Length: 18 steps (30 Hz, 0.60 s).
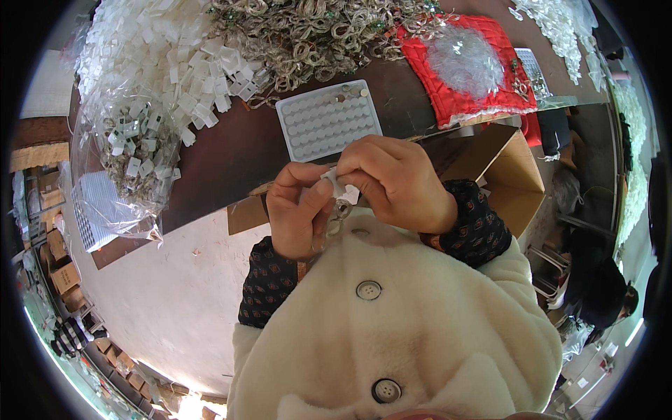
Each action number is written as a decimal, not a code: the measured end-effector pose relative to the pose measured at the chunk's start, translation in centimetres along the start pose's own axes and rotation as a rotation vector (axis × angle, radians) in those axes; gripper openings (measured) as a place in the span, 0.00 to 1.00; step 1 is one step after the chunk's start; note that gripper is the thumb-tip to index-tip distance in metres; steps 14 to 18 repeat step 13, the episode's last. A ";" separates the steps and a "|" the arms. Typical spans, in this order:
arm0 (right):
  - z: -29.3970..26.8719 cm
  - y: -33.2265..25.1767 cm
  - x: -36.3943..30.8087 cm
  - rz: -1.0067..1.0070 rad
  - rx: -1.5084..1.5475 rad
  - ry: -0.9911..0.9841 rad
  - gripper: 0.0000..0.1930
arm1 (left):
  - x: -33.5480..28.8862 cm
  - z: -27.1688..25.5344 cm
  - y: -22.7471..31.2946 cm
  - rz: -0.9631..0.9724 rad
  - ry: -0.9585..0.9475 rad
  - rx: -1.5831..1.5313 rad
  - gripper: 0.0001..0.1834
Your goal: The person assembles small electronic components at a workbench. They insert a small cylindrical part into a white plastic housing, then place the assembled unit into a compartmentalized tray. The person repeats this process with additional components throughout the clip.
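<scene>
My left hand (299, 210) and my right hand (396, 183) meet in front of my chest, close to the table's near edge. Between the fingertips of both is a small white plastic case (348, 194), partly covered by the fingers. A looped silvery wire coil (339, 218) hangs below it, beside my left fingers. Both hands are closed in a pinch. Just beyond them on the table lies a light grey tray (325, 126) with rows of round hollows. A few small round button cells (341, 98) sit at its far right corner.
White plastic cases (168, 56) are heaped at the far left, with coiled wire bundles (308, 35) beside them. A clear bag (133, 154) holds more. Red quilted cloth (448, 98) bears clear film pieces. An open cardboard box (500, 175) stands below the table edge, right.
</scene>
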State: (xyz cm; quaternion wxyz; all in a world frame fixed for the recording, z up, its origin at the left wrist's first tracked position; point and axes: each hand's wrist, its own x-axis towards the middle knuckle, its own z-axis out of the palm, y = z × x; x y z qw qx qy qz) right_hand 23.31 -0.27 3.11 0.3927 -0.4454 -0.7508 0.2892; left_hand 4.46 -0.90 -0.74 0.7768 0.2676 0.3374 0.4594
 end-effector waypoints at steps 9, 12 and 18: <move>-3.0 5.4 3.1 0.178 -0.253 0.172 0.08 | 1.1 -0.6 -0.4 -0.135 -0.020 -0.114 0.18; -3.5 9.0 5.2 0.236 -0.469 0.209 0.15 | 1.5 -1.1 -0.7 -0.096 -0.092 -0.284 0.19; -3.3 10.0 5.7 0.263 -0.512 0.200 0.18 | 1.6 -1.3 -0.8 -0.098 -0.088 -0.279 0.19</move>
